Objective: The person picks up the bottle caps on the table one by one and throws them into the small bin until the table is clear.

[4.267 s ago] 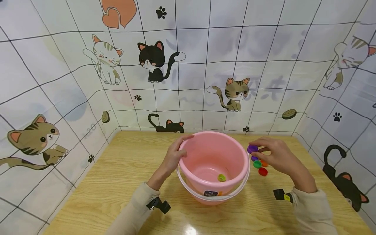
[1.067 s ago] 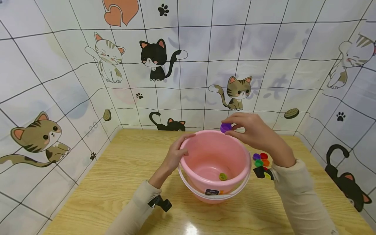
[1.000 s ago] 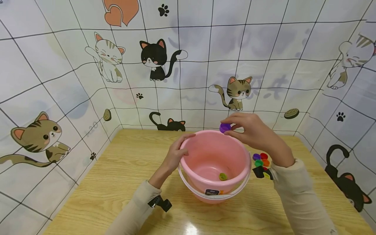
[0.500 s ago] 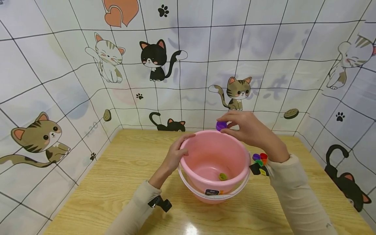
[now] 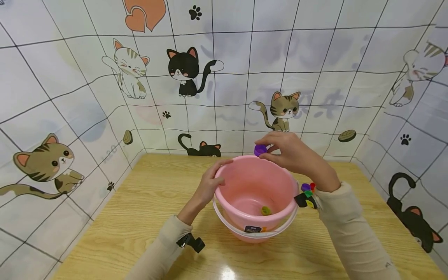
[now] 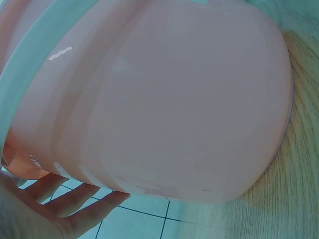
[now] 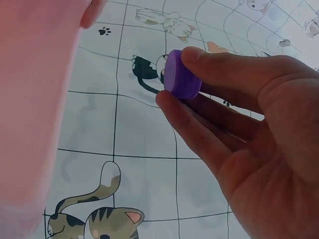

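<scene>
A pink bucket [image 5: 259,177] with a white handle [image 5: 227,224] stands on the table. My left hand [image 5: 206,188] grips its left rim, thumb over the edge; in the left wrist view the fingers [image 6: 97,211] lie along the outside wall. My right hand [image 5: 295,153] holds a small purple cap [image 5: 260,150] above the bucket's far rim. The right wrist view shows this cap [image 7: 182,74] pinched between thumb and fingertips. One yellow-green cap [image 5: 266,210] lies on the bucket's floor.
Several small caps [image 5: 305,187] in purple, red and green lie on the table right of the bucket, partly hidden by the right wrist's camera [image 5: 305,201]. The wooden table [image 5: 147,210] is enclosed by a cat-printed sheet [image 5: 231,89] at the back and sides.
My right hand has lifted the purple cap from beside the bucket and carried it left over the far rim, drifting slightly further left lately. The left hand keeps its grip.
</scene>
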Available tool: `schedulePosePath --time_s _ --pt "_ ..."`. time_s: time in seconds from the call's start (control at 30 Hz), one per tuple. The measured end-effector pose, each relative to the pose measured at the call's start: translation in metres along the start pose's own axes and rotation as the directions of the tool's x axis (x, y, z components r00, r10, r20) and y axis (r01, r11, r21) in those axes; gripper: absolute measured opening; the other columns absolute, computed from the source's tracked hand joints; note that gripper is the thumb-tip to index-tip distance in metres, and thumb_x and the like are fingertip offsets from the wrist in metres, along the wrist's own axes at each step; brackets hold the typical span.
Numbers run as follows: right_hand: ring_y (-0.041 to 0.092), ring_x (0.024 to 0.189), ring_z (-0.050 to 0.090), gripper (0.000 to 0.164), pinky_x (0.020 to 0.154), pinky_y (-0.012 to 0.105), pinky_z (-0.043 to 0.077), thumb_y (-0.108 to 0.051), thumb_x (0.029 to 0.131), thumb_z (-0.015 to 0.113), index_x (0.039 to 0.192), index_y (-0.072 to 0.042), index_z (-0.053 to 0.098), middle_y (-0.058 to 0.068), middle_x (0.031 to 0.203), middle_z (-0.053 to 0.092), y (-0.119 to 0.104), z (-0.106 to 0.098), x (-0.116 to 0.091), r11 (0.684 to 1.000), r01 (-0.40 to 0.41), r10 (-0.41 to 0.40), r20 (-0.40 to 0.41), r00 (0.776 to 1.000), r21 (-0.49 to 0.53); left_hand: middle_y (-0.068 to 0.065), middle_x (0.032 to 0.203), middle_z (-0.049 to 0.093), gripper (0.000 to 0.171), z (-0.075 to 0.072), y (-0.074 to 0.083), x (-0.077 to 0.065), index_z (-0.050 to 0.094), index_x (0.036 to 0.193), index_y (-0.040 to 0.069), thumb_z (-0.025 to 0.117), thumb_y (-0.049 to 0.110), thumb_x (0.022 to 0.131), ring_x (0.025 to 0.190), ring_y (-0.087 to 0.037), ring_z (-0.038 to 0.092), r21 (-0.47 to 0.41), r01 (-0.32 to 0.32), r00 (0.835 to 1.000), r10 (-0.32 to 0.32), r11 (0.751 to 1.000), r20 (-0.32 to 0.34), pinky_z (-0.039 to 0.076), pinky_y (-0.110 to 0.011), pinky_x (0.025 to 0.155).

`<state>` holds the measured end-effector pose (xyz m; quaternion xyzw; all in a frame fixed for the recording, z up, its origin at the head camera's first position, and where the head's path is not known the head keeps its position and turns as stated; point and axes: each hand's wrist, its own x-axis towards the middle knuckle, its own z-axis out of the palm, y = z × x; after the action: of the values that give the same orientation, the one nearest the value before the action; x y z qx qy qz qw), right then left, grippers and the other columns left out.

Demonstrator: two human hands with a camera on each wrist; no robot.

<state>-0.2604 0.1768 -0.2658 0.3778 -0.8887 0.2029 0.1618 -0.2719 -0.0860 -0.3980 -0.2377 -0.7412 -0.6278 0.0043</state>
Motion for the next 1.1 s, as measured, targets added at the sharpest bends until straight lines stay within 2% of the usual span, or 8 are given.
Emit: schedulePosePath --time_s 0.13,0.33,0.63,0.8,1.1 --pt "0.018 0.092 0.069 0.04 0.074 0.031 0.058 -0.016 0.082 0.074 0.12 -0.007 0.066 0.006 0.109 0.07 -0.0011 0.0021 0.0031 1.0 0.005 -0.005 0.013 1.0 -0.004 -0.005 0.135 0.053 0.066 -0.0024 -0.0007 -0.0026 0.054 0.135 0.022 0.048 0.003 0.072 0.107 -0.032 0.058 0.006 -0.007 1.0 0.007 1.0 -0.024 0.055 -0.05 0.074" --pt "0.018 0.092 0.07 0.038 0.074 0.032 0.058 -0.017 0.083 0.074 0.119 -0.007 0.066 0.006 0.11 0.069 -0.0022 0.0001 0.0027 0.999 -0.029 0.03 0.037 0.999 -0.025 -0.006 0.135 0.052 0.066 -0.0003 -0.0005 -0.001 0.053 0.136 0.021 0.046 0.004 0.073 0.107 -0.034 0.059 -0.017 -0.013 1.0 0.013 1.0 0.001 0.055 -0.054 0.074" --pt "0.017 0.093 0.068 0.036 0.074 0.032 0.058 -0.019 0.084 0.073 0.118 -0.009 0.067 0.004 0.11 0.069 -0.0004 -0.0003 0.0019 0.998 -0.038 0.041 0.054 0.998 -0.054 -0.003 0.134 0.054 0.065 0.0037 -0.0019 0.001 0.054 0.135 0.022 0.048 0.004 0.073 0.105 -0.029 0.059 -0.007 -0.003 1.0 0.003 1.0 -0.004 0.056 -0.043 0.072" --pt "0.017 0.094 0.068 0.036 0.074 0.032 0.058 -0.019 0.084 0.072 0.118 -0.009 0.067 0.005 0.112 0.069 -0.0002 -0.0001 0.0021 0.997 -0.045 0.049 0.061 0.997 -0.061 -0.003 0.134 0.054 0.065 0.0038 -0.0024 0.0012 0.054 0.135 0.021 0.047 0.003 0.073 0.107 -0.029 0.058 -0.013 -0.005 1.0 0.005 1.0 -0.001 0.055 -0.045 0.075" --pt "0.017 0.093 0.066 0.034 0.074 0.032 0.057 -0.019 0.083 0.073 0.115 -0.009 0.069 0.003 0.107 0.071 -0.0006 -0.0011 0.0039 0.997 -0.006 0.009 0.048 0.999 -0.073 -0.004 0.134 0.053 0.065 0.0029 -0.0016 0.001 0.053 0.136 0.022 0.046 0.001 0.074 0.106 -0.031 0.059 -0.015 -0.009 1.0 0.009 1.0 0.002 0.055 -0.052 0.074"
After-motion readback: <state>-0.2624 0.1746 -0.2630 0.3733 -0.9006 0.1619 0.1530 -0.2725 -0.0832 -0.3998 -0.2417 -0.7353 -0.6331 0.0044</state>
